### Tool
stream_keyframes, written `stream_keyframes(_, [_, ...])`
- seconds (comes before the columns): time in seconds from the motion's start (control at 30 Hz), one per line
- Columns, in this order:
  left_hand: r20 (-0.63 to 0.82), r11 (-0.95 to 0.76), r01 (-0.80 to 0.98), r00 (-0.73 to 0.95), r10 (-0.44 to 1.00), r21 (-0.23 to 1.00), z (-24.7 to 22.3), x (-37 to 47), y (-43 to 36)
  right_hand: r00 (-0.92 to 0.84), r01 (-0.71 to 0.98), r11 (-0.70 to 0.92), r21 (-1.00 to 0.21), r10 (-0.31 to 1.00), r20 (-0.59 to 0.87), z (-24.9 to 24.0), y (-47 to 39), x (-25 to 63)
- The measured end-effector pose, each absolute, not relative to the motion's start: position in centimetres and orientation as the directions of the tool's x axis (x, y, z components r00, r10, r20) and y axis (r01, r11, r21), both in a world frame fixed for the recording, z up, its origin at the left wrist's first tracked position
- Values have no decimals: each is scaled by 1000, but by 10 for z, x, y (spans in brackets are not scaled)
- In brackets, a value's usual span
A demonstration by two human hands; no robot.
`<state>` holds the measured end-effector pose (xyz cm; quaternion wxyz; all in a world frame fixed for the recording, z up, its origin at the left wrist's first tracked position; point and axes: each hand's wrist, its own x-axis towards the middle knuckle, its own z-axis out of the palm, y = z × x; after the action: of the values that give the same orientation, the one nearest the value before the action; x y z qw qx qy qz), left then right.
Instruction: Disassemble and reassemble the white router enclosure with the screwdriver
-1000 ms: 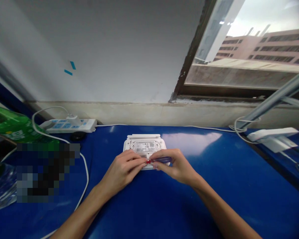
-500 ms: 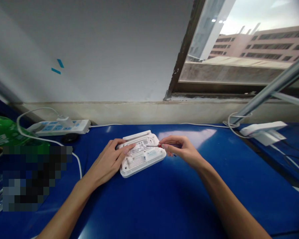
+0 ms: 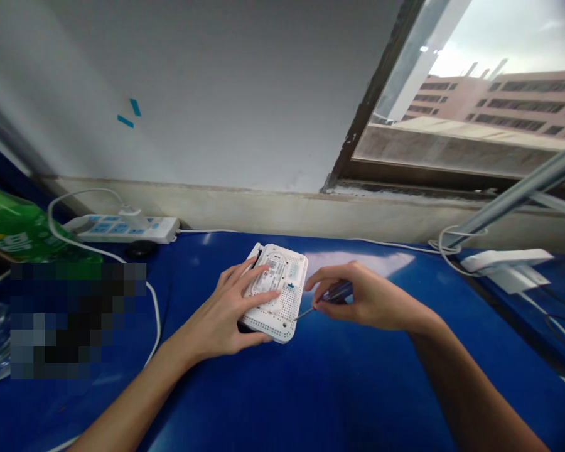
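A white router (image 3: 289, 298) with rows of vent holes and a printed label lies on the blue table, turned so that its long side runs away from me. My left hand (image 3: 230, 307) grips it from the left, fingers spread over the label and thumb along the near edge. A white antenna (image 3: 255, 251) shows at its far left side. My right hand (image 3: 358, 298) is closed around the dark handle of a screwdriver (image 3: 343, 290). The thin shaft points left and down, its tip at the router's near right corner beside a screw hole.
A white power strip (image 3: 127, 229) with a plug stands against the wall on the left, a black round object (image 3: 141, 250) before it. Farther left are a green bottle (image 3: 23, 223) and a white cable (image 3: 155, 301). White adapters (image 3: 506, 267) lie by a metal pole (image 3: 513, 191) on the right.
The router has been turned. The screwdriver tip has moved from the label area to the near right corner. My left hand has shifted with its fingers spread wider. The view has tilted slightly.
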<state>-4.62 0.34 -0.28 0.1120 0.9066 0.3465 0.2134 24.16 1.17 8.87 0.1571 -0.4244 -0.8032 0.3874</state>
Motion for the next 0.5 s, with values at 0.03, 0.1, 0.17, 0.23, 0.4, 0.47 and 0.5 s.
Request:
stream_keyframes(0.03, [304, -727, 588, 662, 685, 355, -6, -45, 4, -599, 576, 368, -730, 798, -71, 91, 11, 238])
stream_keyframes(0.1, [312, -710, 601, 639, 703, 367, -12, -42, 4, -620, 600, 423, -680, 782, -61, 94, 10, 231])
stream_keyframes(0.17, [329, -696, 614, 614, 717, 371, -16, -39, 3, -638, 621, 465, -631, 767, -62, 96, 11, 226])
stream_keyframes(0.23, [335, -683, 633, 595, 731, 364, -18, -35, 1, -660, 636, 509, -581, 748, -66, 96, 10, 221])
stream_keyframes(0.4, [337, -629, 698, 533, 776, 343, -18, -21, -8, -708, 692, 674, -259, 703, -61, 95, 4, 195])
stream_keyframes(0.47, [330, -606, 720, 513, 793, 338, -16, -18, -9, -707, 707, 700, -104, 706, -50, 91, 2, 185])
stream_keyframes(0.5, [320, -605, 723, 517, 794, 332, -14, -19, -9, -692, 721, 690, -56, 722, -20, 89, 2, 182])
